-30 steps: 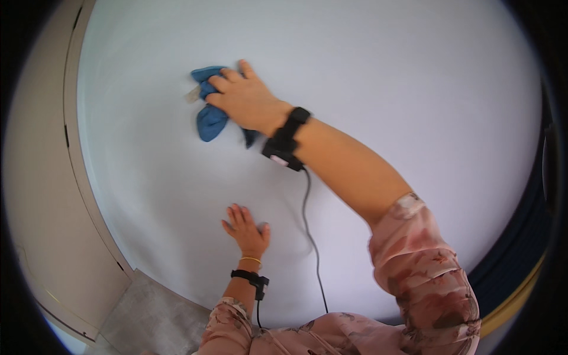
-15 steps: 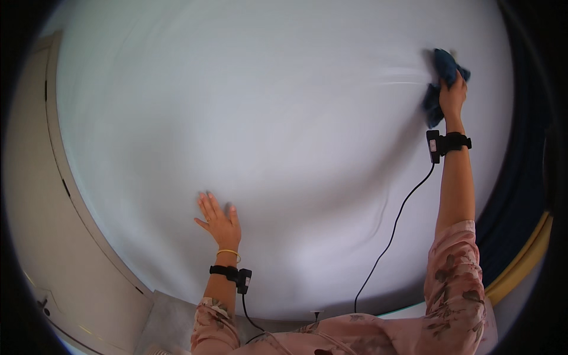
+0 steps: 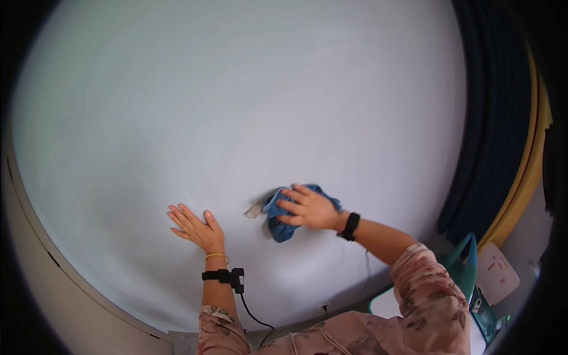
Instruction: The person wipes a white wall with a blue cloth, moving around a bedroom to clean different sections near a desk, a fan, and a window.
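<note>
A blue cloth (image 3: 281, 229) lies bunched against the pale wall (image 3: 236, 106), and my right hand (image 3: 309, 207) presses it there with the fingers laid over it. A small greyish-white tip (image 3: 254, 210) sticks out beside the cloth's left end; what it belongs to is hidden. To the left, my left hand (image 3: 198, 229) rests with its palm toward the wall, fingers stretched and thumb apart, nothing in it. Whether that palm touches the wall I cannot tell. Black straps circle both wrists, and the left one carries a small box (image 3: 238, 280) with a cable.
Dark blue curtains (image 3: 494, 118) and a yellow one (image 3: 523, 183) hang at the right. Below them stand a white-topped table with a green edge (image 3: 384, 305) and a green chair-like shape (image 3: 464, 266). A beige door frame (image 3: 53, 248) runs down the left. A wall socket (image 3: 325, 306) sits low.
My right hand has swept the cloth from the upper right down and left to the middle of the wall. The left hand stays open at the wall. My view has turned rightward.
</note>
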Available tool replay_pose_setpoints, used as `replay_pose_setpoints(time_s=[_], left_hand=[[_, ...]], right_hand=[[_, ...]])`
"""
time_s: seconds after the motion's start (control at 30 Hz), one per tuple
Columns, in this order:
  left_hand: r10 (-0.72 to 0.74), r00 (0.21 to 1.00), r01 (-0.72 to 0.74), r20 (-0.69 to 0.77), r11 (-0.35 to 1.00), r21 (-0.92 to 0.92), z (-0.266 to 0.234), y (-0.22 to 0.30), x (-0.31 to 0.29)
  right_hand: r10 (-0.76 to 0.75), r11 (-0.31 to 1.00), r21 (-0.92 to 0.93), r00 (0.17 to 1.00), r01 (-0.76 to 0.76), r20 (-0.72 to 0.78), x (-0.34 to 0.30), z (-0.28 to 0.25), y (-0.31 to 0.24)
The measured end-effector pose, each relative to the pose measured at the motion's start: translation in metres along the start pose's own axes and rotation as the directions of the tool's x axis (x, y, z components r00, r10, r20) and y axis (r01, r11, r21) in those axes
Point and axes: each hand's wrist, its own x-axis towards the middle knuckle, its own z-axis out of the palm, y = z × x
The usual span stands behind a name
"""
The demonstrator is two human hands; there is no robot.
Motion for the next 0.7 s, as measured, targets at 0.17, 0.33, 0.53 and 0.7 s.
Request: replay_pose_setpoints(time_s=[0.17,0.33,0.53,0.7], left_hand=[[-0.008,1.000,0.008,-0.004,0.999,0.036,-0.007,-0.014,-0.003],[0.013,0.999,-0.015,-0.043,0.999,-0.050,-0.007,-0.004,-0.002],[0.012,0.999,-0.014,-0.050,0.999,-0.037,-0.017,-0.014,0.004],[-0.001,1.000,0.001,0.018,0.999,-0.035,-0.007,-0.005,0.001]], right_hand=[[0.390,0.886,-0.134,0.870,-0.443,-0.301,0.021,-0.089,0.105],[0.489,0.434,0.062,0.177,-0.899,-0.854,0.062,-0.132,0.216],[0.344,0.890,-0.093,0.790,-0.447,-0.508,0.170,-0.058,0.061],[-0.218,0.975,0.067,0.973,0.213,0.072,0.078,-0.013,-0.032]])
